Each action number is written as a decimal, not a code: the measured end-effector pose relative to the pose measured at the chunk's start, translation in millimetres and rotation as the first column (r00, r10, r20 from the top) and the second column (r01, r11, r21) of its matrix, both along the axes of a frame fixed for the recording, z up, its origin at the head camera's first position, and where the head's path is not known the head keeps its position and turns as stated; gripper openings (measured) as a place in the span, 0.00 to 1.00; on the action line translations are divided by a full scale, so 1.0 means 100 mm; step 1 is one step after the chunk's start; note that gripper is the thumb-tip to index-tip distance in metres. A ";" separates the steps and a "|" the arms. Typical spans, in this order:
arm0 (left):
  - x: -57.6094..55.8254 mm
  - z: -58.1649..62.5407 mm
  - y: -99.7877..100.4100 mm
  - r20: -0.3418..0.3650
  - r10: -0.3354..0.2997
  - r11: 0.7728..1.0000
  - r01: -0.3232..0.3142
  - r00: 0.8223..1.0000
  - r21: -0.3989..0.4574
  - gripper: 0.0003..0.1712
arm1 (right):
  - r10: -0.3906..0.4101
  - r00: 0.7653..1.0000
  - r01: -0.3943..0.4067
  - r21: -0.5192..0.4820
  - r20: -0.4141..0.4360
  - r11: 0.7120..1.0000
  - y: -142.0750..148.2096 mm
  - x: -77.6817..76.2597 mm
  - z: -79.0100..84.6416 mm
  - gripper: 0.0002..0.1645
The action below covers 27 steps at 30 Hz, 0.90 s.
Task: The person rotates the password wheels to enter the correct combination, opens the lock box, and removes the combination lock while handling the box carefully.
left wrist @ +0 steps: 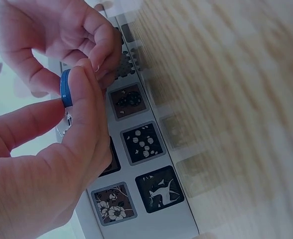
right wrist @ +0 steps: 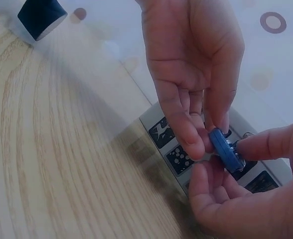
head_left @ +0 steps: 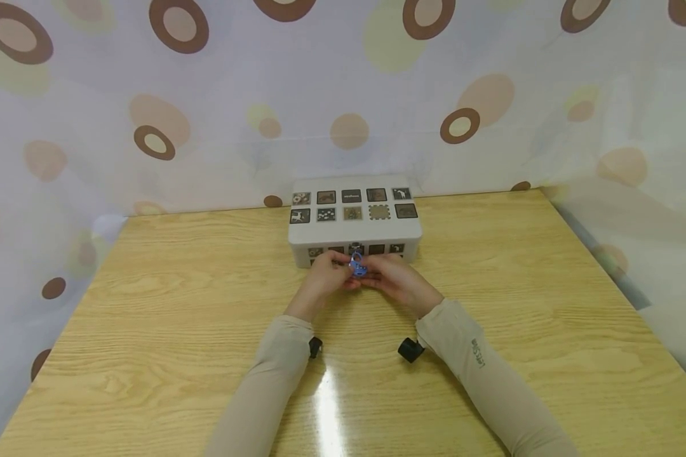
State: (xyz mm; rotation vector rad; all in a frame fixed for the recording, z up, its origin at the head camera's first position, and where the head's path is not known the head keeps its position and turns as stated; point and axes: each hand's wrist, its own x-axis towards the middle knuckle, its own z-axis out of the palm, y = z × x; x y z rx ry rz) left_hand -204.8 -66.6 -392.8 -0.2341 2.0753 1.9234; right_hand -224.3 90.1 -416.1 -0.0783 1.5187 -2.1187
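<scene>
A small blue padlock (head_left: 358, 266) with a raised shackle is held between both hands, in front of the white box (head_left: 354, 233) and just below its metal front latch (head_left: 356, 246). My left hand (head_left: 327, 277) pinches one side of the padlock between thumb and fingers; the left wrist view shows the padlock (left wrist: 65, 88) edge-on there. From the other side my right hand (head_left: 397, 279) grips it, its thumb on the padlock's face (right wrist: 228, 151) and its fingers curled behind. Dark picture squares cover the box's lid and front.
The box stands at the back of a wood-grain table (head_left: 206, 304), close to a white curtain (head_left: 297, 95) with brown and beige circles. Black wrist cameras (head_left: 411, 350) hang at both sleeves. Light glares off the table between the forearms.
</scene>
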 end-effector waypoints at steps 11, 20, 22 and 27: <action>-0.02 -0.01 0.00 0.015 0.005 1.000 -0.005 1.000 0.017 0.14 | 0.001 1.000 0.001 0.085 -0.018 0.996 -0.04 -0.01 0.00 0.20; -0.01 0.00 0.01 0.010 0.002 1.000 -0.002 1.000 0.003 0.14 | 0.003 1.000 0.000 0.107 -0.030 0.994 -0.03 -0.01 -0.01 0.20; -0.01 0.00 0.01 0.013 0.007 1.000 -0.007 1.000 0.006 0.14 | 0.003 1.000 0.000 0.113 -0.030 0.994 -0.03 -0.01 -0.01 0.20; 0.00 0.00 0.00 0.003 0.005 1.000 -0.005 1.000 -0.003 0.14 | -0.001 1.000 0.003 0.073 -0.025 0.997 -0.02 -0.01 0.00 0.16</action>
